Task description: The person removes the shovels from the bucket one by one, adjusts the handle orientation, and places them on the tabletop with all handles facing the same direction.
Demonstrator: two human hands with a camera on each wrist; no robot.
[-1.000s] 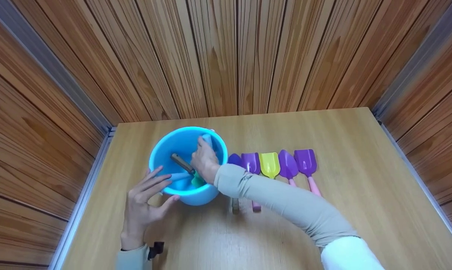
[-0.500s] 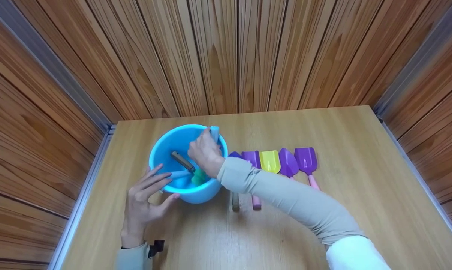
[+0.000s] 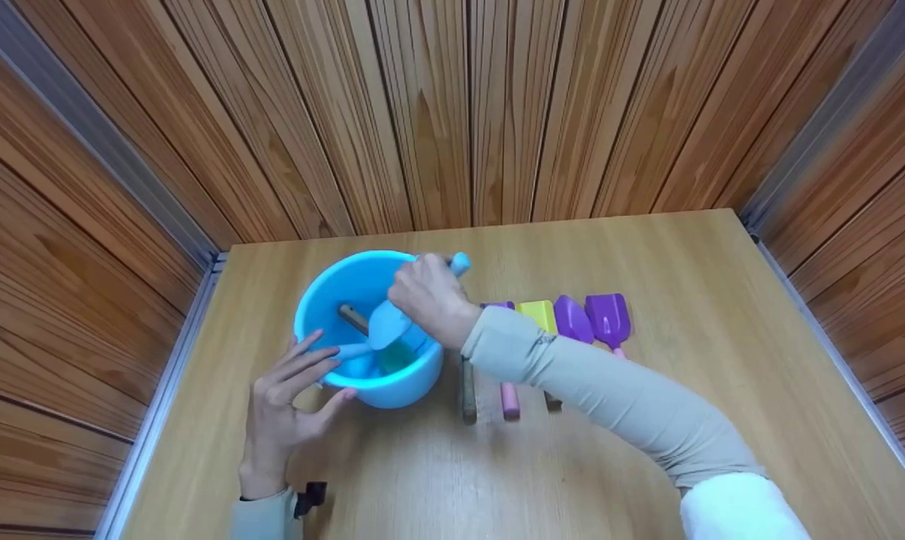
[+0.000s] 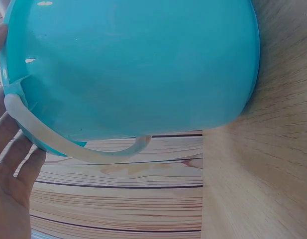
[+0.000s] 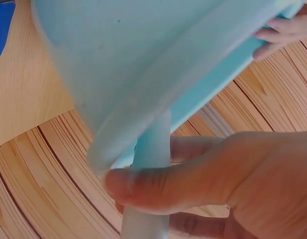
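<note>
Blue scoop [image 3: 389, 326] is in the right hand [image 3: 431, 296], fingers and thumb wrapped round its handle. From my end this one looks about halfway: blade inside the bucket [image 3: 385, 394], handle out past the rim. Can't tell from this moment whether it's going in or coming out.

Nearest me, the left hand [image 3: 278, 409] is spread and relaxed, fingers touching the rim, not clamped on anything. Just past its fingertips a second blue handle [image 3: 351, 351] and then a brown handle [image 3: 351, 318] lie inside. Off to the right hand's outer side there's a row with purple scoops [image 3: 608, 319] and a yellow scoop [image 3: 535, 313]; the sleeve [image 3: 602, 409] hides some, so no full count. My guess: if stuff's coming out, two are left; if going in, that row is.

Blade points toward the left hand, over the other tools; long axis slants across the bucket, handle end poking out beyond the right hand, far side.
</note>
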